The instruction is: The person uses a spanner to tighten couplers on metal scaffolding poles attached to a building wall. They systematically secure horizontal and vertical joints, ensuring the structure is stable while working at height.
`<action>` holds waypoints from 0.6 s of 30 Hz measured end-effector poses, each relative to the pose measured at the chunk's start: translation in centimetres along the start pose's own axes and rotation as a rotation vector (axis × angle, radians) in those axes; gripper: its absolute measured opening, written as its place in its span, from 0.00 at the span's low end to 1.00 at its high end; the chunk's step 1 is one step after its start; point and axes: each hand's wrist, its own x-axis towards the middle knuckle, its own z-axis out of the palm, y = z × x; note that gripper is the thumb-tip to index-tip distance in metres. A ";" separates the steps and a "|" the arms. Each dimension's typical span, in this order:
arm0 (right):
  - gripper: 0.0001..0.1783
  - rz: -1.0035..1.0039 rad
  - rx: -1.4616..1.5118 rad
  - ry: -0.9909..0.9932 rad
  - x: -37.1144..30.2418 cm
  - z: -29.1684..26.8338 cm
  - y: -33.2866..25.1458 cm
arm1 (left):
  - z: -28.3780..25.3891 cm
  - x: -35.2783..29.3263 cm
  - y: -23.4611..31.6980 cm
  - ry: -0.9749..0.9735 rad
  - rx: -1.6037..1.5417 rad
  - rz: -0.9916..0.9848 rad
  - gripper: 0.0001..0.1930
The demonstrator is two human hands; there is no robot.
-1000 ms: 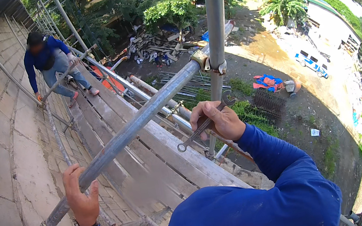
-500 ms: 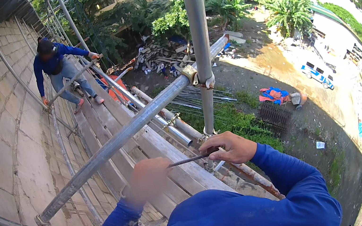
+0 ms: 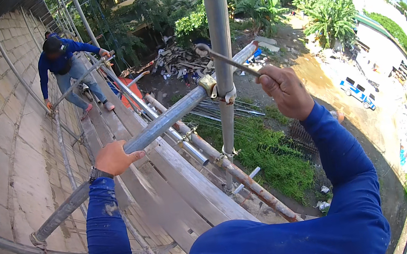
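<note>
My right hand (image 3: 287,94) is raised at the right, closed around the handle of a metal wrench (image 3: 236,64). The wrench slants up to the left, its ringed head passing in front of an upright scaffold pipe (image 3: 218,22). A clamp (image 3: 208,85) joins this upright to a slanting scaffold pipe (image 3: 170,122), just below the wrench. My left hand (image 3: 114,158) grips the slanting pipe farther down, its thumb along the near side and its fingertips hidden. A dark watch (image 3: 97,174) is on my left wrist.
Wooden planks (image 3: 170,186) form a narrow walkway beside a block wall (image 3: 2,144). A co-worker in blue (image 3: 61,62) stands farther along it, holding a pipe; another person is partly hidden behind. A rusty pipe (image 3: 244,176) edges the drop to the ground far below.
My hands have moved apart. My left hand let go of the wrench and moved left onto the slanting pipe. My right hand rose to the right with the wrench.
</note>
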 end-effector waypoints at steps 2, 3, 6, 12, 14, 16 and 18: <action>0.16 -0.001 0.095 0.151 1.4 -0.2 0.6 | 1.0 0.0 0.2 0.112 0.058 0.006 0.35; 0.15 0.027 0.102 0.190 1.0 0.2 1.8 | 1.3 -0.2 0.5 0.164 0.084 0.017 0.35; 0.15 0.063 -0.354 -0.372 -5.1 2.6 13.5 | 1.0 0.3 2.5 0.166 0.081 0.014 0.31; 0.11 0.070 -0.069 0.058 4.0 -0.7 2.2 | 1.6 -0.7 1.7 0.188 0.087 -0.049 0.30; 0.12 0.112 -0.379 -0.253 -0.6 3.3 8.1 | 1.7 -0.1 2.4 0.215 0.089 -0.030 0.29; 0.12 0.136 -0.501 -0.349 -2.9 3.7 9.6 | 1.6 -0.2 2.0 0.222 0.113 0.001 0.28; 0.13 0.094 -0.465 -0.243 -1.5 1.4 9.1 | 2.9 0.4 1.7 0.225 0.121 0.022 0.27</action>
